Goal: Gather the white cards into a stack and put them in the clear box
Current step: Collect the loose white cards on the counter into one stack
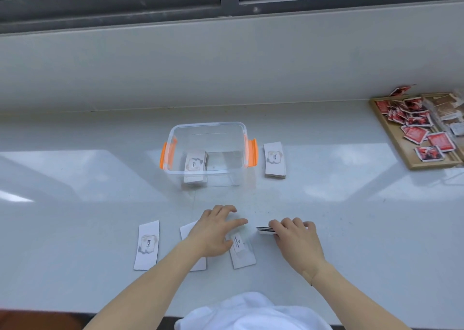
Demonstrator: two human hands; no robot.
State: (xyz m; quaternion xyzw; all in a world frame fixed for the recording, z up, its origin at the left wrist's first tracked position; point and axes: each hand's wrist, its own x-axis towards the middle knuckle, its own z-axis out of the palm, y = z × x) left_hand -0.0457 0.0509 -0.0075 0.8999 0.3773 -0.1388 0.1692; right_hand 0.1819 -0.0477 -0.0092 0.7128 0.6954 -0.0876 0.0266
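Observation:
The clear box (175, 131) with orange handles stands mid-counter and holds a small stack of white cards (195, 162). Another white stack (274, 159) lies just right of the box. Near me, one card (147, 244) lies at the left, a second card (187, 229) sits mostly under my left wrist, and a third card (241, 252) lies between my hands. My left hand (217, 229) rests flat with fingers spread, touching that third card. My right hand (296, 239) grips a thin stack of cards (263, 230) on edge.
A wooden tray (411, 156) of red and brown sachets sits at the far right, one red sachet (401, 90) lying beyond it. A raised window ledge (226, 61) runs along the back. White cloth (251, 312) shows at the bottom edge.

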